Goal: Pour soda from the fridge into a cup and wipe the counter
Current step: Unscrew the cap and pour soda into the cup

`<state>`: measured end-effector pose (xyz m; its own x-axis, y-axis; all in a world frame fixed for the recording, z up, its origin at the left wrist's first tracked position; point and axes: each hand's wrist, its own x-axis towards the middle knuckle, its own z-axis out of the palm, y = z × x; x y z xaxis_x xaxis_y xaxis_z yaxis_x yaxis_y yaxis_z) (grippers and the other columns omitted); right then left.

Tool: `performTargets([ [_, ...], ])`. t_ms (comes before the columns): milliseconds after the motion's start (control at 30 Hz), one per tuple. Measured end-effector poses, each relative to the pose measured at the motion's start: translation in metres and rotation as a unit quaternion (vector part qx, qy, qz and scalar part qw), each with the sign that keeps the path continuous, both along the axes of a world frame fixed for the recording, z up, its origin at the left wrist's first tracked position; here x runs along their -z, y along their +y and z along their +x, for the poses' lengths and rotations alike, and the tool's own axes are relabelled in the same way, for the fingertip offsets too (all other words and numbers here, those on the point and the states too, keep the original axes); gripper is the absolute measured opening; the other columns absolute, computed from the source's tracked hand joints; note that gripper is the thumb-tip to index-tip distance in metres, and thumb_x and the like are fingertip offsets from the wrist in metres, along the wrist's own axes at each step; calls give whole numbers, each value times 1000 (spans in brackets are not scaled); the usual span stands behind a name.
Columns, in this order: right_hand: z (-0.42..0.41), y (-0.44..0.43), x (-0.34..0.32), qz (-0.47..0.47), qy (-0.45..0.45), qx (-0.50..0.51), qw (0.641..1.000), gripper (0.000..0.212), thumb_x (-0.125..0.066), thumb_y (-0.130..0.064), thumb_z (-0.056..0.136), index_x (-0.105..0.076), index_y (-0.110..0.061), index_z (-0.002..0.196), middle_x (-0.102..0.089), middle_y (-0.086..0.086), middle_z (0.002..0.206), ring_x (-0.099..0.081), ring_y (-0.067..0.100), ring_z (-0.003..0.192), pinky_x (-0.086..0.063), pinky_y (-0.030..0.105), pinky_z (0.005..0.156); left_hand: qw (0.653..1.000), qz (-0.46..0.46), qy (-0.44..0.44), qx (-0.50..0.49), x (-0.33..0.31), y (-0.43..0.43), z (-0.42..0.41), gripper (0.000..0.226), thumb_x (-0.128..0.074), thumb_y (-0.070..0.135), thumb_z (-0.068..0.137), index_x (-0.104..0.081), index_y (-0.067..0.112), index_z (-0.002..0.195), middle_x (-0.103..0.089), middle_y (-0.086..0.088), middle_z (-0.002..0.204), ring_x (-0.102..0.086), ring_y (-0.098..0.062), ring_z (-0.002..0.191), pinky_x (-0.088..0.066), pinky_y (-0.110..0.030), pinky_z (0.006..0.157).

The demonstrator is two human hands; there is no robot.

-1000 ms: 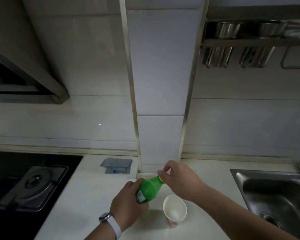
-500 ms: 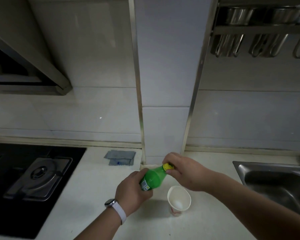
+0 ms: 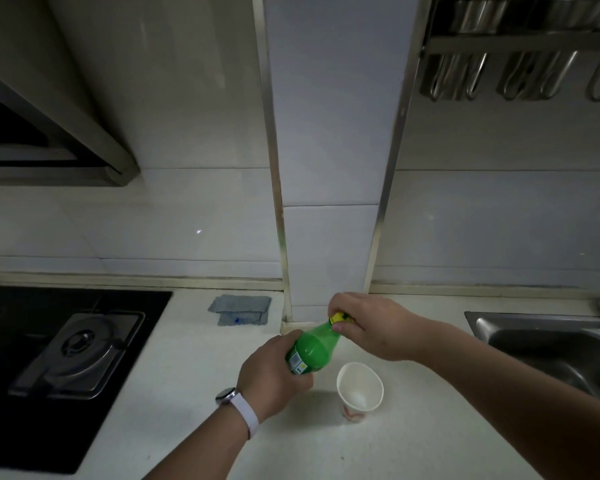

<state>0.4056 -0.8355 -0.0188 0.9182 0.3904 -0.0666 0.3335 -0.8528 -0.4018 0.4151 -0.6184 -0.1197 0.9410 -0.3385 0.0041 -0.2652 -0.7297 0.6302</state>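
Head view: where is the soda bottle point(image 3: 314, 348)?
— Held above the table point(image 3: 187, 375), a little in front of its back edge, leaning with its neck toward the back right. The left hand point(image 3: 274, 372) wraps its grip round the lower body, likely to brace it against a twist.
— And the other hand?
— The right hand point(image 3: 371, 327) comes over the top. Its grip pinches the yellow cap point(image 3: 340, 318), which sits on the neck. I judge this the opening step, with nothing poured yet.
— The cup?
— A white paper cup point(image 3: 360, 389) stands on the table just beside the bottle, toward the front edge, mouth up and seemingly empty. It is probably kept close so the pour is short.
— Anything for wiping?
— A folded grey cloth point(image 3: 241, 308) lies at the back edge, between the stove point(image 3: 77, 348) and the tiled pillar point(image 3: 329, 254), apart from both hands. The sink point(image 3: 541, 337) is set in the right end.
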Motion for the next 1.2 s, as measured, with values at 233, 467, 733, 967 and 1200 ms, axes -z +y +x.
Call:
performTargets([
  [233, 4, 2, -4, 12, 19, 117, 993, 25, -52, -52, 93, -52, -28, 99, -58, -9, 82, -55, 14, 74, -48, 34, 67, 1000, 2, 2, 9, -6, -1, 1, 56, -70, 51, 66, -54, 45, 120, -63, 17, 100, -61, -5, 89, -49, -23, 74],
  [467, 4, 9, -3, -43, -2, 70, 997, 27, -44, -49, 99, -49, -23, 102, -58, -3, 85, -54, 20, 76, -43, 34, 66, 1000, -1, 19, 17, -6, -4, 2, 50, -68, 53, 66, -56, 44, 114, -66, 18, 95, -61, -3, 85, -53, -26, 74],
  [733, 6, 4, -4, 19, 16, 105, 994, 20, -53, -51, 93, -49, -31, 97, -56, -10, 76, -56, 15, 74, -47, 33, 66, 999, -19, 28, 22, -5, -1, 4, 54, -68, 54, 65, -57, 43, 116, -66, 18, 96, -62, -2, 85, -54, -27, 74],
  [967, 7, 10, -7, -22, -2, 76, 997, 19, -51, -49, 94, -46, -31, 94, -58, -5, 88, -56, 19, 78, -49, 37, 69, 996, -57, 57, 22, -7, 0, 4, 48, -73, 46, 64, -61, 45, 110, -70, 21, 91, -63, 2, 82, -55, -27, 76],
  [1200, 3, 10, -6, 18, 4, 73, 997, 34, -56, -53, 89, -46, -33, 115, -54, -9, 112, -58, 14, 90, -50, 35, 75, 997, -46, 62, 30, -7, 3, 7, 54, -72, 52, 62, -58, 50, 115, -70, 23, 95, -64, 2, 86, -56, -29, 79],
])
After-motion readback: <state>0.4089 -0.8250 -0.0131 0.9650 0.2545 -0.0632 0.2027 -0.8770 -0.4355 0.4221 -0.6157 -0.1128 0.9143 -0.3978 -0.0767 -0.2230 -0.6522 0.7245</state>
